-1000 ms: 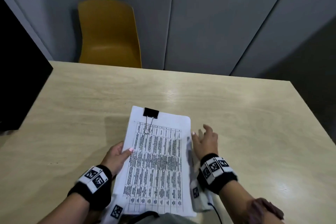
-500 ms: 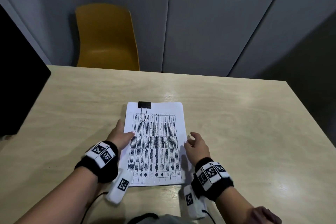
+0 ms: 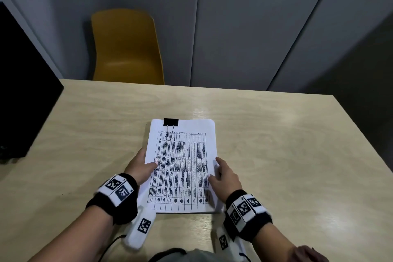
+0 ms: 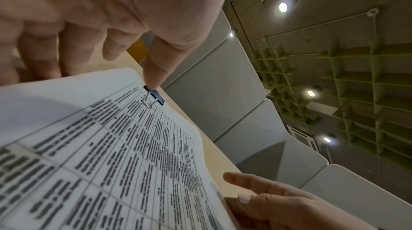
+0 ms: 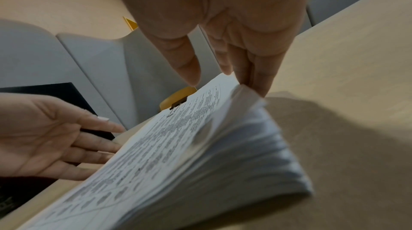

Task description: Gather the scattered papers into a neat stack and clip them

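The paper stack [image 3: 180, 168] lies flat on the counter [image 3: 287, 155], with a black binder clip [image 3: 171, 122] on its far edge. The left hand [image 3: 139, 168] and right hand [image 3: 225, 178] touch its sides, fingers loose and straight, gripping nothing. A yellow chair [image 3: 127, 47] stands behind.

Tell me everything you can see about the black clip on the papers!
The black binder clip is small and dark, and it looks like metal. It bites the far edge of the paper stack, nearer the stack's left corner. One thin silver wire handle is folded down flat over the printed table on the top sheet. The stack lies on the wooden table. Neither hand touches the clip: the left hand and right hand sit at the stack's sides, nearer the person.
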{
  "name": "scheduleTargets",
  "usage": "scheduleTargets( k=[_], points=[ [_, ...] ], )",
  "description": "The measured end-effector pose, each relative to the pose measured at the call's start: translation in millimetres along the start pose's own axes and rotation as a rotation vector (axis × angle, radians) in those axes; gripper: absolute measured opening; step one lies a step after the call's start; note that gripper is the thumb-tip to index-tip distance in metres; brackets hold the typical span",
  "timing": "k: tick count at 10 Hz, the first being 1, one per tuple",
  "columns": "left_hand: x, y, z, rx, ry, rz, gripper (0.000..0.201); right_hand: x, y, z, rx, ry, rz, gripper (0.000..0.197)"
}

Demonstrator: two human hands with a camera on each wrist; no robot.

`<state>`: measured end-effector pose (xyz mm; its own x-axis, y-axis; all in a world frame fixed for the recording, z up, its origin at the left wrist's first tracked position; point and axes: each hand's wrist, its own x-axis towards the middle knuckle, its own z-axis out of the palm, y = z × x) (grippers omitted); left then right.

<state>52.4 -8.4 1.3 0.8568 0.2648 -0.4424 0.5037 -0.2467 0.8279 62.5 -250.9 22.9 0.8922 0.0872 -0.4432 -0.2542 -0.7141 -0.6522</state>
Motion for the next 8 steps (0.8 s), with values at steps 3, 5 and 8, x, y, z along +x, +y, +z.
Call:
scheduleTargets(
  k=[3, 5, 8],
  points=[
    [-7, -1, -3, 0.011, -0.011, 0.013, 0.048, -1, 2, -3, 0.032, -0.003, -0.012, 0.062],
    [-14, -7, -3, -0.209, 0.020, -0.037, 0.048, -5, 6, -7, 0.102, 0.002, -0.024, 0.064],
    [-30, -7, -11, -0.240, 0.047, -0.062, 0.065, -8, 25, -4, 0.160, 0.101, -0.101, 0.058]
  ],
)
